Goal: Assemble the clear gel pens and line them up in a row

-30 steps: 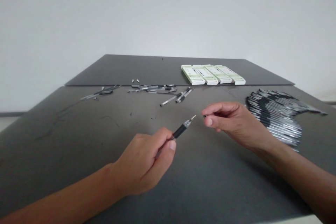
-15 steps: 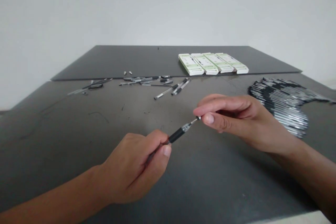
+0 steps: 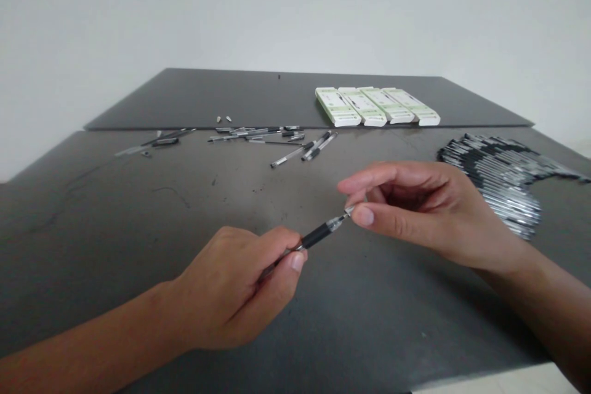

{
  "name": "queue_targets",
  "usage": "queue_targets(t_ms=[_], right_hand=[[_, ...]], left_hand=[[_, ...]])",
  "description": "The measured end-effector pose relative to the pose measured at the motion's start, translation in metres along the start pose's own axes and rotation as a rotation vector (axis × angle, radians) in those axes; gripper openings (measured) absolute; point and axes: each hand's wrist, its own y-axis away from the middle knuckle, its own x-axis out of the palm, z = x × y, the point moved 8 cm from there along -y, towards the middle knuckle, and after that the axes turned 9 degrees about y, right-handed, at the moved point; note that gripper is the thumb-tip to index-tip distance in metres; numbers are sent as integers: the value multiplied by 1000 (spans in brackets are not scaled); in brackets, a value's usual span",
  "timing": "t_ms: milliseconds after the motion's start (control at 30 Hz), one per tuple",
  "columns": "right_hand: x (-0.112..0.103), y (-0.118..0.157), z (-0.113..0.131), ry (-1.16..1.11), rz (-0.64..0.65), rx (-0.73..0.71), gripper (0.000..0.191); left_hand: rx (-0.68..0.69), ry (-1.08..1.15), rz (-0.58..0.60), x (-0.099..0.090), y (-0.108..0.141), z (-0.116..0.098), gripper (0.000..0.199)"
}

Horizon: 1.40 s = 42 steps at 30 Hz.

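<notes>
A pen [image 3: 316, 236] with a black grip and clear front end is held in my left hand [image 3: 249, 283], its fingers wrapped round the barrel. The pen slants up to the right. At its front end my right hand [image 3: 410, 215] pinches a small pale tip piece [image 3: 349, 211] between the thumb and a finger, with the index finger raised off it. The tip piece meets or nearly meets the pen; the exact contact is too small to tell. My left palm hides the pen's rear part.
Loose pens and parts [image 3: 258, 133] lie across the middle of the dark table [image 3: 138, 246], with more at the left [image 3: 161, 141]. Two small pale tips [image 3: 224, 119] rest behind. Green and white boxes [image 3: 373, 106] stand at the back. Many pens [image 3: 503, 178] are piled at right.
My right index finger has lifted away from the thumb, and the pale tip piece now shows at the pen's front end. The camera view has shifted slightly. My left hand keeps its grip.
</notes>
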Motion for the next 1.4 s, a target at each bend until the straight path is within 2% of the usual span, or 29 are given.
queue_targets(t_ms=[233, 467, 633, 700, 767, 867, 900, 967, 1067, 1200, 1267, 1333, 1400], right_hand=[[0, 1, 10, 165, 4, -124, 33], [5, 1, 11, 153, 0, -130, 29], [7, 3, 13, 121, -46, -144, 25], [8, 4, 13, 106, -71, -162, 18], [8, 5, 13, 82, -113, -208, 19], [10, 6, 13, 37, -137, -261, 40], [13, 6, 12, 15, -120, -249, 43], [22, 5, 10, -50, -64, -179, 38], [35, 4, 6, -158, -21, -66, 27], [38, 0, -1, -218, -144, -7, 10], [39, -1, -3, -280, -168, -34, 21], [48, -2, -4, -380, -76, -38, 34], [60, -1, -4, -476, 48, -5, 39]], left_hand=[[13, -62, 33, 3, 0, 0, 14], [-41, -41, 108, 11, -2, 2, 15], [-84, 16, 118, 14, 0, 3, 14], [-111, 62, 115, 16, 0, 2, 14], [-149, 181, 119, 20, 0, 1, 15], [-247, 404, 142, 28, 0, 1, 21], [-287, 463, 146, 30, 0, 2, 24], [-337, 545, 146, 34, 0, 3, 29], [-344, 605, 134, 35, -1, 4, 33], [-333, 620, 110, 36, -1, 7, 37], [-341, 644, 82, 36, -1, 9, 37], [-357, 695, 43, 36, -1, 10, 37], [-373, 741, 17, 36, -1, 11, 36]])
